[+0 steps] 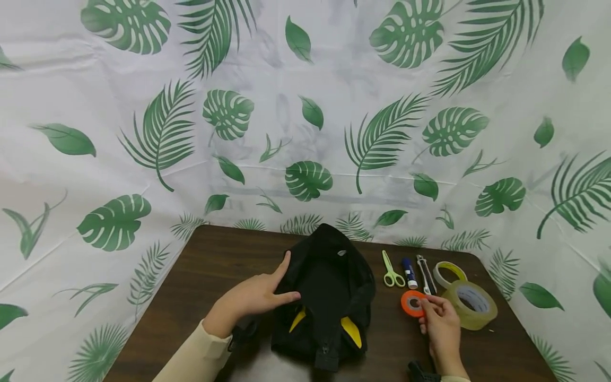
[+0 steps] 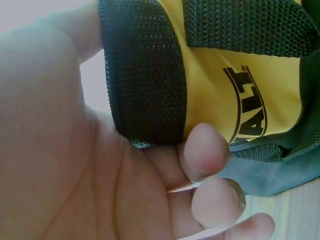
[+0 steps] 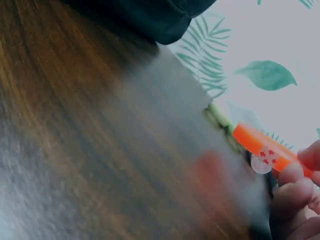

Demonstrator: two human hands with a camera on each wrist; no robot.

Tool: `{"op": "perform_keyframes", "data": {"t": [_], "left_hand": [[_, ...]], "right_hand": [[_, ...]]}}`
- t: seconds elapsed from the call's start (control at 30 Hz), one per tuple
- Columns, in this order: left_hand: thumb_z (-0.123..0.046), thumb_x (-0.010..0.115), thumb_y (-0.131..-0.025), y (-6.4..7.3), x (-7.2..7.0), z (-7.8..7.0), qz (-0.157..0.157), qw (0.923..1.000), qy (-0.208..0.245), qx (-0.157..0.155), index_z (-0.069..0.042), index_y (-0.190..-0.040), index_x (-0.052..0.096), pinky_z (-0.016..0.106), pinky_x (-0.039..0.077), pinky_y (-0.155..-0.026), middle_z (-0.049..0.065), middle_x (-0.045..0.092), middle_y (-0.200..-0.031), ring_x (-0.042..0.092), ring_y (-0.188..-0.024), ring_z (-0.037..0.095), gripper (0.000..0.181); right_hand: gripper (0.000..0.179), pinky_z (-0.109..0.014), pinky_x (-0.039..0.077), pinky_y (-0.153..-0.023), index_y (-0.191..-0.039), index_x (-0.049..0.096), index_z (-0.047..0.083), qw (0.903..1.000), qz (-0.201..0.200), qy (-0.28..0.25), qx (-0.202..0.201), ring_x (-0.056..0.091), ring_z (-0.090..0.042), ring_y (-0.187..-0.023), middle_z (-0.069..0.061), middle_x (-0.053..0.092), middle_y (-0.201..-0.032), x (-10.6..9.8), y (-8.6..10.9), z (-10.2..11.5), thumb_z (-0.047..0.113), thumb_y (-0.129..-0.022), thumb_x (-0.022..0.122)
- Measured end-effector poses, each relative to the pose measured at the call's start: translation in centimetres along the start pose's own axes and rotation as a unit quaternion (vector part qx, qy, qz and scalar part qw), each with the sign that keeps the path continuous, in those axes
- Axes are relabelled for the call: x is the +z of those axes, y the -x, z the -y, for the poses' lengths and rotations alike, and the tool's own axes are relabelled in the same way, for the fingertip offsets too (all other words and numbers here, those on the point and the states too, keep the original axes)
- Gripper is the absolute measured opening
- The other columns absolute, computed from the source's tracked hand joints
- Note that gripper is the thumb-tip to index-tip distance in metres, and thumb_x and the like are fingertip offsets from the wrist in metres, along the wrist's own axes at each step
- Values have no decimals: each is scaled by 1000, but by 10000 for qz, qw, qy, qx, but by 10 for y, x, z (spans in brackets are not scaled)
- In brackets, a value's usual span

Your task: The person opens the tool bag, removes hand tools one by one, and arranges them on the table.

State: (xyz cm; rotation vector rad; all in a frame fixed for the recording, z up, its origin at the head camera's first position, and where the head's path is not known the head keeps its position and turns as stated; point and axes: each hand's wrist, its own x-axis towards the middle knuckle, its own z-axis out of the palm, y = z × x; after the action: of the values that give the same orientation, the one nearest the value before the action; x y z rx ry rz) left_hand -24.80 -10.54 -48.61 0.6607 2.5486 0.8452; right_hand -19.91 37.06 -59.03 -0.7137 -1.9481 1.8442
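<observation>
A black tool bag (image 1: 329,276) with yellow patches stands on the table, its top gaping. My left hand (image 1: 260,294) holds its left rim, with the thumb over the opening. The left wrist view shows the bag's black webbing edge (image 2: 145,85) beside the palm, and fingertips against the yellow side (image 2: 210,90) with black lettering. To the right of the bag, my right hand (image 1: 441,323) pinches a roll of orange tape (image 1: 406,305) by its edge. In the right wrist view that tape roll (image 3: 255,142) is seen edge-on, raised over the table.
Behind the right hand lie green scissors (image 1: 392,277), a blue glue stick (image 1: 409,271) and a utility knife (image 1: 424,273). A narrow tape roll (image 1: 459,272) and a wide clear packing tape roll (image 1: 481,317) sit at the right. A leaf-print cloth (image 1: 267,175) hangs behind the dark wooden table (image 1: 205,276).
</observation>
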Motion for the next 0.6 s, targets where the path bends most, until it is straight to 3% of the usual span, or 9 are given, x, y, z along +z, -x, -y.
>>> {"op": "perform_keyframes", "data": {"t": [0.17, 0.37, 0.6], "left_hand": [[-79, 55, -101, 2, -2, 2, -34, 10000, -44, -34, -36, -175, -10, 56, 55, -112, 14, 63, -157, 71, -133, 31, 108], [-80, 54, -101, 1, -5, 2, -94, 9999, -35, -4, -37, -175, -11, 57, 53, -114, 15, 58, -162, 69, -137, 33, 107], [-80, 53, -101, 3, -2, 4, -63, 10000, 15, -47, -37, -175, -10, 57, 54, -114, 14, 59, -161, 69, -136, 32, 106]], "right_hand": [[39, -30, 60, -51, -139, 57, 1, 9980, 343, 525, -113, 64, -11, -60, 9, 72, -88, 4, 1, -2, 15, -107, 73], [47, -30, 65, -62, -144, 59, -3, 9922, 664, 989, -378, 69, -11, -67, -7, 65, -112, 7, -3, 1, 8, -102, 78], [51, -28, 67, -71, -145, 60, -7, 9905, 854, 1041, -271, 71, -9, -75, -21, 60, -127, 8, -4, -2, 2, -99, 80]]}}
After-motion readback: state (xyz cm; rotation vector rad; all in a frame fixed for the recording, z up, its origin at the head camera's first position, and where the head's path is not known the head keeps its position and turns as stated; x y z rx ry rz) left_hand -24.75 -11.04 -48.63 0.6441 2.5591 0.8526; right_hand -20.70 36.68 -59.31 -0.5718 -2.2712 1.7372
